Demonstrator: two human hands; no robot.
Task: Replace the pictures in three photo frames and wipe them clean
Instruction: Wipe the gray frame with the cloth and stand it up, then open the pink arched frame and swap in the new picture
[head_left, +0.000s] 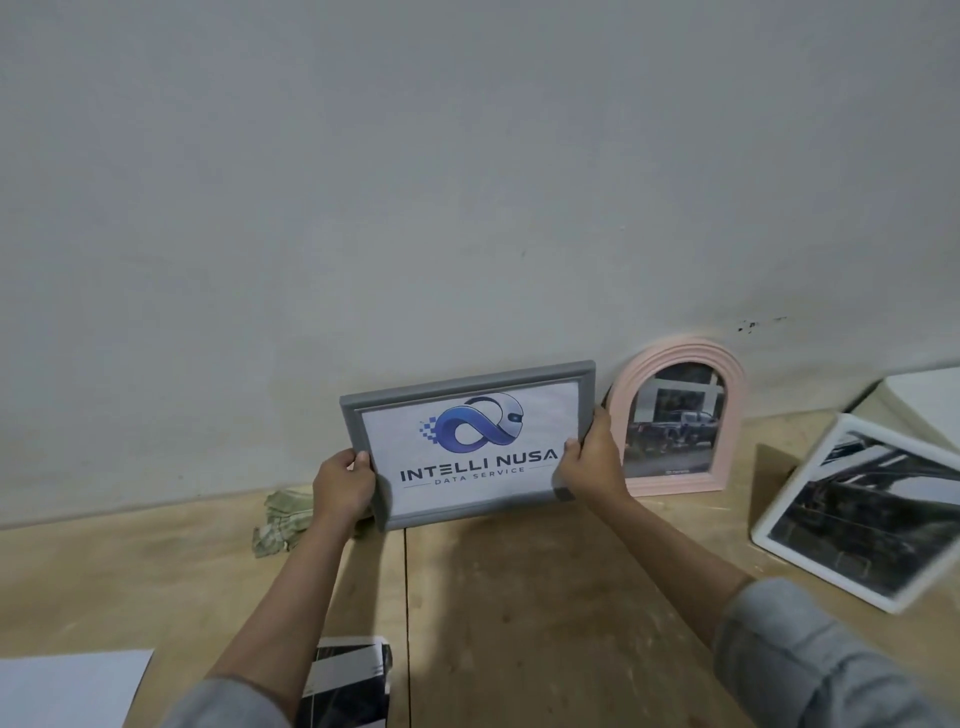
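A grey rectangular photo frame (470, 387) with a blue logo print stands upright near the wall. My left hand (340, 486) grips its lower left edge and my right hand (589, 460) grips its right edge. Just right of it, a pink arched frame (735, 415) holding a picture of a truck leans against the wall. Further right, a white square frame (779, 519) with a dark picture lies tilted on the table. A crumpled pale cloth (280, 519) lies behind my left hand.
The wooden table (519, 597) runs up to a plain grey wall (467, 182). A dark printed picture (348, 680) and a white sheet (67, 686) lie at the near left edge. A white box (924, 400) sits at the far right.
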